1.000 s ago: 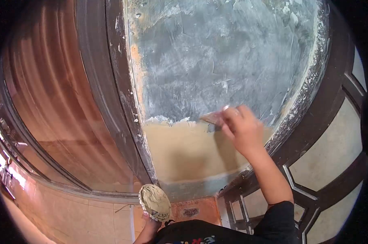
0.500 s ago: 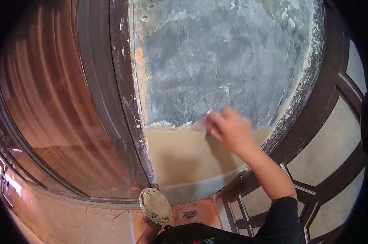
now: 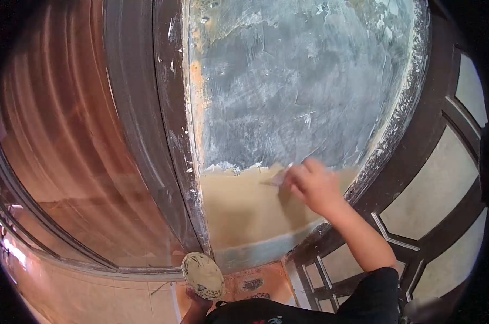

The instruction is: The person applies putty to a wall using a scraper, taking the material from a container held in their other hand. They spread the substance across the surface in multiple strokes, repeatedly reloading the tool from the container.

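Observation:
My right hand [image 3: 317, 189] is closed round a putty knife [image 3: 273, 179], its outline blurred by motion. The blade lies against the wall at the upper border of a smooth beige putty band [image 3: 233, 202]. Above that band the wall [image 3: 287, 92] is rough and grey, with scattered white flecks. Low down, my left hand [image 3: 197, 303] grips a round, putty-smeared tub [image 3: 203, 276] from below, tilted so that its pale putty surface faces me. Most of the left hand's fingers are hidden behind the tub.
A dark door frame [image 3: 171, 108] with flaking paint borders the wall on the left, beside a reddish curtain [image 3: 66, 135] behind glass. Dark wooden panelling [image 3: 412, 183] stands on the right. Below are floor tiles [image 3: 131, 294] and an orange ledge [image 3: 260, 275].
My right hand has shifted slightly right and down with the putty knife. The view has moved a little, and the tub sits slightly lower and further left in it.

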A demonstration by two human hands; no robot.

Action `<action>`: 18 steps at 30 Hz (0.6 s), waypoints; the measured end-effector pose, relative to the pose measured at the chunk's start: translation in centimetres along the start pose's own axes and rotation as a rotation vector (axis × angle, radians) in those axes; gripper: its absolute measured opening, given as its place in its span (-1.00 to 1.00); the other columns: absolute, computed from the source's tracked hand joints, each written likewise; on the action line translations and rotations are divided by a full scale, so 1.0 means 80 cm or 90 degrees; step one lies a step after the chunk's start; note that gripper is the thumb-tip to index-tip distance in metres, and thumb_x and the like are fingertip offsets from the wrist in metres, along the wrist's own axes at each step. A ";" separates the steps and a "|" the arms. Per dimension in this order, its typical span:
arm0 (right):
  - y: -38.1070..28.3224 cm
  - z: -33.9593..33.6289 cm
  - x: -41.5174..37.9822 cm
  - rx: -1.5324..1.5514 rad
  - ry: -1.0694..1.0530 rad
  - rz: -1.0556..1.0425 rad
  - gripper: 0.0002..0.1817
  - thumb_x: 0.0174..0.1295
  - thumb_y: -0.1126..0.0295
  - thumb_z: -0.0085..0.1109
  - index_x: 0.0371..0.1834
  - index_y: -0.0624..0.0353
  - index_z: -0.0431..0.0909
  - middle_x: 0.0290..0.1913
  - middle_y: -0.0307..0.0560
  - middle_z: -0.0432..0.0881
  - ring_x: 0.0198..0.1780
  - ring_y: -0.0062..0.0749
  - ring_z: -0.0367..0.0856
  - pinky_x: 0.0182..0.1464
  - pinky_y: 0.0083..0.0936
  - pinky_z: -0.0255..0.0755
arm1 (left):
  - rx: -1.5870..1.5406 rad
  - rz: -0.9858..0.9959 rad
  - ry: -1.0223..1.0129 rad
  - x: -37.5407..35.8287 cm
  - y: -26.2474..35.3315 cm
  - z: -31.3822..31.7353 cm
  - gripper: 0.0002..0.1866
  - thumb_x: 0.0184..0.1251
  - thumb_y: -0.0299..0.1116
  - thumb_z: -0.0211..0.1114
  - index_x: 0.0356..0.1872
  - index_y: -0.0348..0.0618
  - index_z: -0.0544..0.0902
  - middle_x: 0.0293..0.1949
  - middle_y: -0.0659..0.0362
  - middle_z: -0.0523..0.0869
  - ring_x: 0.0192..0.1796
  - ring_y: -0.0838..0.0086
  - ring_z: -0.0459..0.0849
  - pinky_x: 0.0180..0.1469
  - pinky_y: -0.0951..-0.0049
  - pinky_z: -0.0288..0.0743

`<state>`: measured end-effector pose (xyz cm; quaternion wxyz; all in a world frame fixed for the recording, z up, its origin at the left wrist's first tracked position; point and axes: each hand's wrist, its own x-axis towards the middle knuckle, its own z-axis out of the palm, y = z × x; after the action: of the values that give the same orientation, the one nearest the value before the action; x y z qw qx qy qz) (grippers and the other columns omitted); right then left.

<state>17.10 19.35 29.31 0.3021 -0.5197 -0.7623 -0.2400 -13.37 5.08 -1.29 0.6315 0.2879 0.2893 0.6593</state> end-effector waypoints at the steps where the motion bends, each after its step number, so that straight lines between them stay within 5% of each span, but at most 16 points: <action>1: 0.001 0.016 -0.012 -0.063 -0.056 -0.088 -0.69 0.10 0.26 0.27 -0.07 -0.14 0.51 -0.30 -0.14 0.48 -0.20 -0.22 0.60 -0.34 -0.24 0.50 | 0.022 -0.014 -0.003 0.001 0.004 0.000 0.15 -0.07 0.64 -0.02 0.45 0.00 0.14 0.33 0.07 0.37 0.34 0.19 0.39 0.34 0.07 0.33; 2: 0.000 0.025 -0.017 -0.124 -0.113 -0.175 -0.73 0.11 0.26 0.27 -0.09 -0.14 0.52 -0.31 -0.13 0.48 -0.20 -0.22 0.60 -0.33 -0.23 0.49 | 0.024 -0.016 -0.007 0.002 0.005 -0.004 0.15 -0.07 0.64 -0.02 0.45 0.00 0.14 0.33 0.07 0.37 0.34 0.19 0.39 0.34 0.07 0.33; 4: 0.015 -0.006 0.011 -0.075 -0.070 -0.092 -0.76 0.17 0.30 0.25 -0.10 -0.02 0.53 -0.33 -0.09 0.52 -0.22 -0.18 0.62 -0.28 -0.26 0.51 | -0.001 -0.038 -0.021 0.001 0.006 -0.016 0.14 -0.04 0.63 -0.03 0.46 0.01 0.12 0.34 0.08 0.36 0.34 0.17 0.37 0.35 0.05 0.31; 6: 0.035 -0.026 0.024 0.151 0.184 0.175 -0.70 0.18 0.32 0.27 -0.04 0.11 0.51 -0.25 -0.04 0.59 -0.18 -0.14 0.64 -0.20 -0.29 0.53 | 0.008 -0.046 -0.016 0.001 0.015 -0.011 0.15 -0.05 0.64 -0.04 0.47 0.02 0.12 0.34 0.09 0.36 0.35 0.16 0.37 0.35 0.04 0.30; 7: 0.023 -0.033 0.021 0.216 0.145 0.225 -0.66 0.20 0.32 0.27 -0.02 0.22 0.49 -0.17 0.03 0.63 -0.13 -0.10 0.64 -0.12 -0.30 0.52 | 0.017 -0.049 -0.008 0.002 0.018 -0.009 0.15 -0.06 0.64 -0.04 0.47 0.03 0.11 0.35 0.09 0.35 0.36 0.15 0.36 0.36 0.03 0.29; 8: 0.010 -0.021 0.009 0.217 0.047 0.229 -0.65 0.16 0.33 0.30 -0.02 0.18 0.50 -0.16 0.03 0.63 -0.16 -0.10 0.65 -0.11 -0.28 0.52 | 0.018 -0.050 -0.010 0.003 0.017 -0.015 0.15 -0.06 0.64 -0.04 0.47 0.03 0.11 0.35 0.09 0.35 0.36 0.15 0.36 0.36 0.03 0.29; 10: 0.005 0.035 -0.023 -0.058 -0.046 -0.173 -0.65 0.12 0.34 0.31 -0.04 0.14 0.50 -0.22 -0.01 0.62 -0.24 -0.10 0.64 -0.19 -0.26 0.53 | 0.018 -0.044 -0.041 0.006 0.009 -0.029 0.20 -0.12 0.69 -0.06 0.47 0.04 0.10 0.37 0.10 0.33 0.37 0.12 0.34 0.37 0.02 0.28; 14: -0.013 0.017 0.007 -0.066 -0.105 -0.141 -0.67 0.11 0.30 0.31 -0.06 0.08 0.50 -0.20 -0.07 0.61 -0.24 -0.11 0.62 -0.29 -0.23 0.53 | 0.048 -0.038 -0.043 0.014 0.006 -0.035 0.25 -0.18 0.74 -0.08 0.48 0.05 0.08 0.40 0.09 0.29 0.39 0.13 0.31 0.39 0.02 0.26; 16: -0.019 -0.012 0.033 0.065 0.154 0.039 -0.73 0.14 0.28 0.25 -0.09 -0.02 0.51 -0.18 -0.13 0.57 -0.20 -0.12 0.61 -0.34 -0.23 0.52 | -0.002 -0.083 -0.031 0.013 0.002 -0.044 0.27 -0.19 0.76 -0.11 0.49 0.03 0.06 0.41 0.08 0.27 0.40 0.13 0.30 0.40 0.03 0.24; 18: -0.041 -0.001 0.022 0.111 0.099 0.086 -0.74 0.15 0.29 0.21 -0.08 -0.11 0.51 -0.21 -0.15 0.51 -0.19 -0.16 0.61 -0.34 -0.23 0.53 | 0.007 -0.070 -0.034 0.012 0.001 -0.047 0.27 -0.19 0.75 -0.10 0.49 0.03 0.06 0.41 0.08 0.27 0.40 0.13 0.30 0.40 0.03 0.24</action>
<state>13.56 19.31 30.44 0.4194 -0.5213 -0.7181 -0.1915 -16.25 5.93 -3.69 0.6727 0.2925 0.2909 0.6143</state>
